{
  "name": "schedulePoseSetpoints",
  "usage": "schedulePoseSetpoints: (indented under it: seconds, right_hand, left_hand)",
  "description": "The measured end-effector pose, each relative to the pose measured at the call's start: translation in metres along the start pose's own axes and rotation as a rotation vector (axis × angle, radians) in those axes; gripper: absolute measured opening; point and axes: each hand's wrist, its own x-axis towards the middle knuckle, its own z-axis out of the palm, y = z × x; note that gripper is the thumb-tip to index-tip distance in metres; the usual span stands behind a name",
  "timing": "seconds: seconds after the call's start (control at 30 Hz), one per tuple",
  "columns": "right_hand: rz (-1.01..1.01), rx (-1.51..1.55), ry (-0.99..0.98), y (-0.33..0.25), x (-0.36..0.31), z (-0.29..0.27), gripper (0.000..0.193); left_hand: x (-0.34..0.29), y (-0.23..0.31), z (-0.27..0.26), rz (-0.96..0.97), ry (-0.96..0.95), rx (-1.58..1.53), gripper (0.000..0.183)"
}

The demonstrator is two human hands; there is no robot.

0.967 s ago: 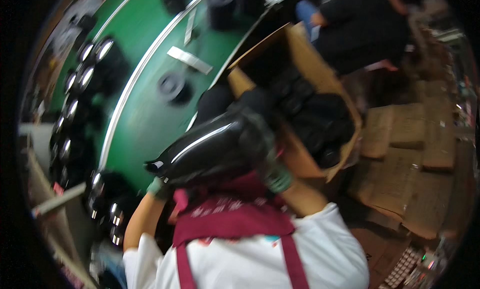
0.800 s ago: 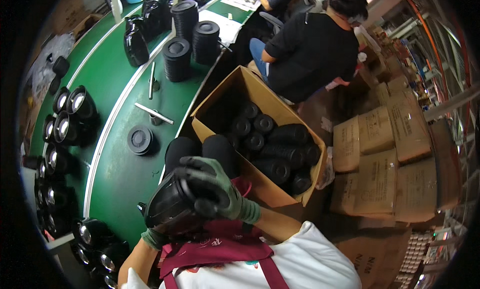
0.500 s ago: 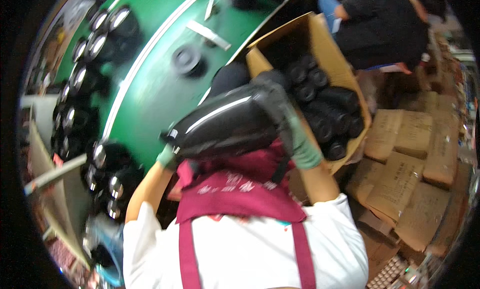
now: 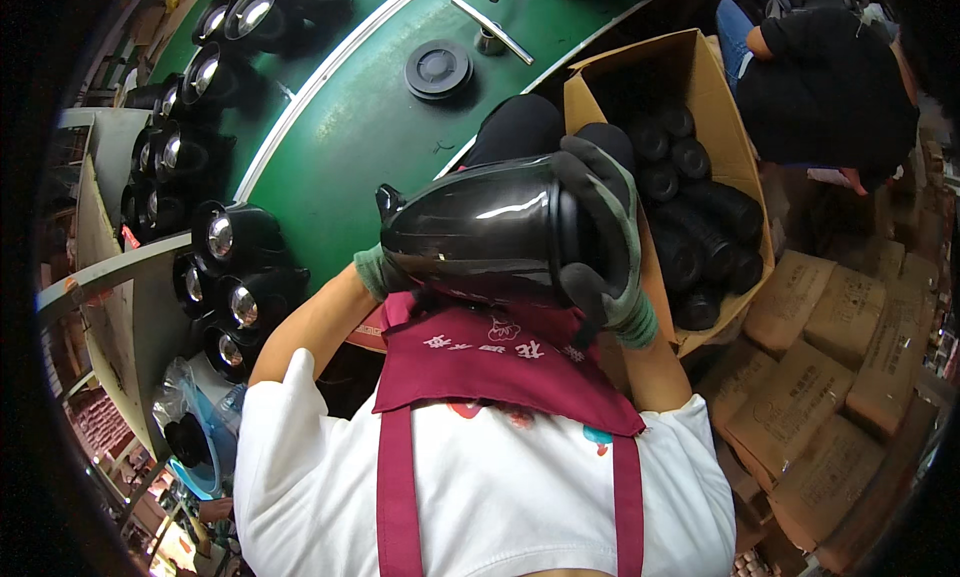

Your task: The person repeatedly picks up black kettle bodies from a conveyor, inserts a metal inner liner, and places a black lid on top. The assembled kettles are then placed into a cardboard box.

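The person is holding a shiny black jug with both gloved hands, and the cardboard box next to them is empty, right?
Not quite. The head view shows the cardboard box is full of black round parts. The rest fits: the left hand and right hand, both gloved, hold the shiny black jug.

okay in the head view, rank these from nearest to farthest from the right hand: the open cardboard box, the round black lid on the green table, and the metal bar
1. Open cardboard box, just beside the right hand, to its right.
2. Round black lid, up on the green table.
3. Metal bar, past the lid, at the top.
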Motion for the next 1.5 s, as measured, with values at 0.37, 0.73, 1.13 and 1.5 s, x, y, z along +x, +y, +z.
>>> schedulePoseSetpoints:
  seconds: [0.37,0.73,1.13,1.5]
  right_hand:
    - [0.619,0.635,0.279,0.031,-0.029,-0.001,0.071]
    - [-0.084,-0.175,-0.166,-0.021,0.012,-0.004,0.08]
    - [0.655,0.455,0.054,0.038,-0.063,0.009,0.057]
    - [0.642,0.739,0.247,0.024,-0.014,-0.007,0.057]
  left_hand:
    - [0.009,-0.01,-0.023,0.377,0.29,0.35,0.035]
    - [0.001,-0.014,0.032,0.159,0.034,0.263,0.038]
    - [0.003,0.031,-0.012,0.111,0.142,0.391,0.037]
    - [0.006,0.027,0.009,0.259,0.314,0.356,0.032]
